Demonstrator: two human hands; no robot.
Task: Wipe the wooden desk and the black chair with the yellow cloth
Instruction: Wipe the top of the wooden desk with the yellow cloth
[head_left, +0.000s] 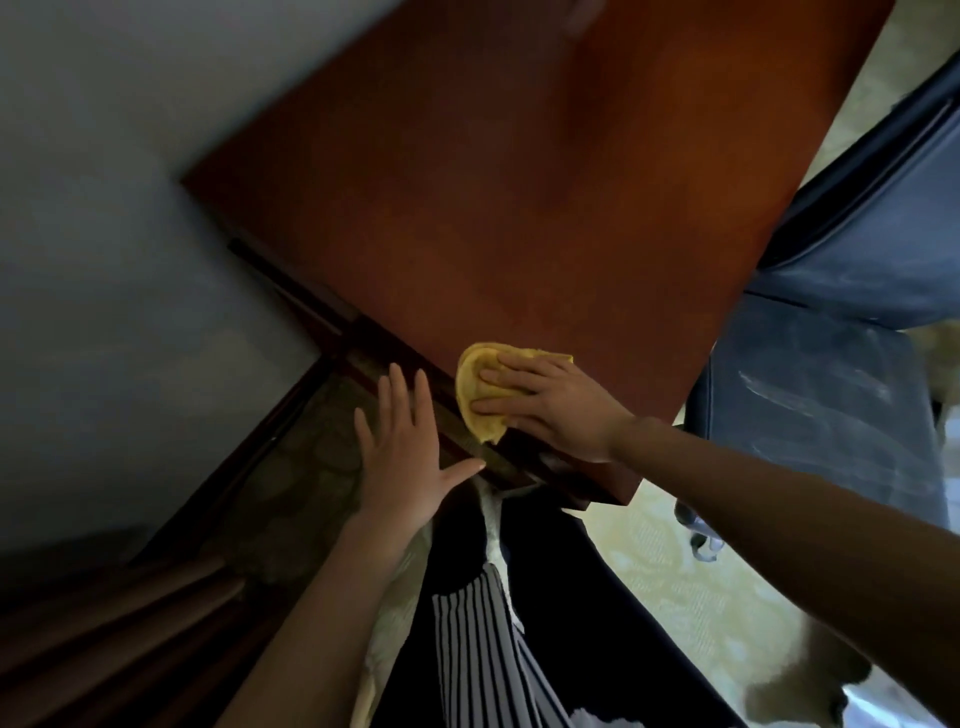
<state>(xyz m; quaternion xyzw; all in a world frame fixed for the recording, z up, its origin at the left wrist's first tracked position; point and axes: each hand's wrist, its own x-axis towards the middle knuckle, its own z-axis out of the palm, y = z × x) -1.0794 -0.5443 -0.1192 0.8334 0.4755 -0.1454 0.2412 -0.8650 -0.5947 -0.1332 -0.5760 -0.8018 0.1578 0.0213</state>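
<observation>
Nearest to the person, the left hand (402, 462) hovers beside the edge of the tabletop (519, 208). Its fingers (387, 400) are straight and spread apart, and they hold nothing. I think it waits there for balance. Just to the right of these fingers, the right hand (556, 410) lies flat on the cloth (480, 395). Its fingers are straight and close together, pressing and not gripping, so that the whole palm pushes the cloth on the wood. The cloth is under these fingers, at the near edge of the tabletop close to the corner. Beyond the fingers most of the tabletop is bare. To the right of them, well apart, stands the chair (857, 260), which I judge is not yet wiped.
</observation>
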